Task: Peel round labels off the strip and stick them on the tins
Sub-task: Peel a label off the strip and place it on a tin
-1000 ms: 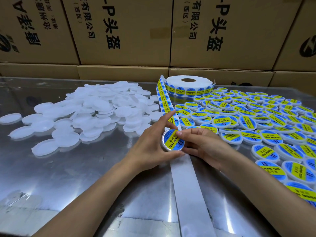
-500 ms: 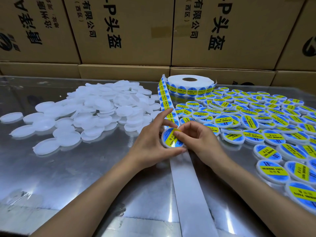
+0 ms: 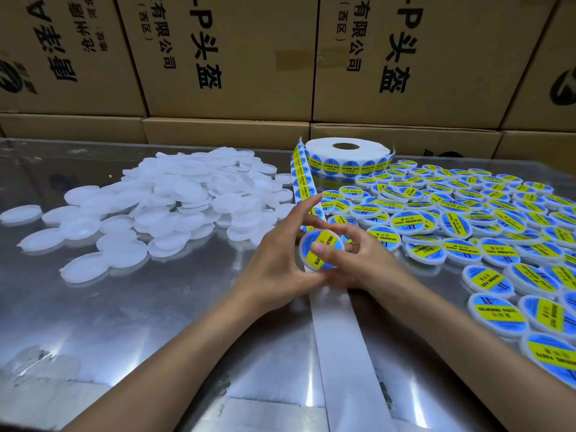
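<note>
While I look down through the head camera, my left hand [image 3: 277, 260] grips a round white tin [image 3: 321, 251] by its rim, thumb under its near edge and fingers curled behind it, the index finger sticking out straight toward the label strip [image 3: 304, 179]. The tin is tilted so its face points at me, and a blue and yellow label [image 3: 316, 244] already covers that face. My right hand [image 3: 358, 260] meets it from the other side, with the thumb pressed flat on the label and the fingers bent around the tin's far edge, so both hands are clamped on the same tin, held just above the table [image 3: 124, 307]. Beyond my left index finger the strip climbs away to the roll [image 3: 347, 155], which lies flat well past both hands. Under my wrists the bare white backing [image 3: 339, 353] runs back toward me. Out to the side of my left hand sits a heap of plain white tins [image 3: 174, 201], unlabelled, some spilling singly onto the metal. Out to the side of my right hand spreads a wide field of labelled tins [image 3: 486, 232], many overlapping. Past everything, behind the roll, stand stacked cardboard boxes [image 3: 233, 57] printed with black characters.
</note>
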